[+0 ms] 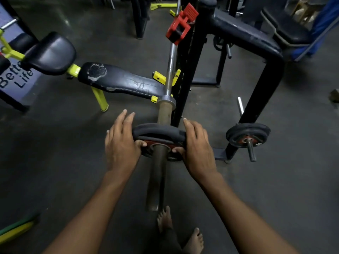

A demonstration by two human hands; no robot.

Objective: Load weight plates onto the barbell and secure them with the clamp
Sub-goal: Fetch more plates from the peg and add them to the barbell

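One cam only, head-worn, wide-angle. Looks fwd and steeply down along the barbell (161, 142), close above its near sleeve end; far end recedes toward frame top, person's feet below it.

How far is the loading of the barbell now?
Done: one weight plate is threaded onto the barbell sleeve. In hand: left hand and right hand hold its rim, short of the collar. Left: seat it, then fit the red clamp hanging above.
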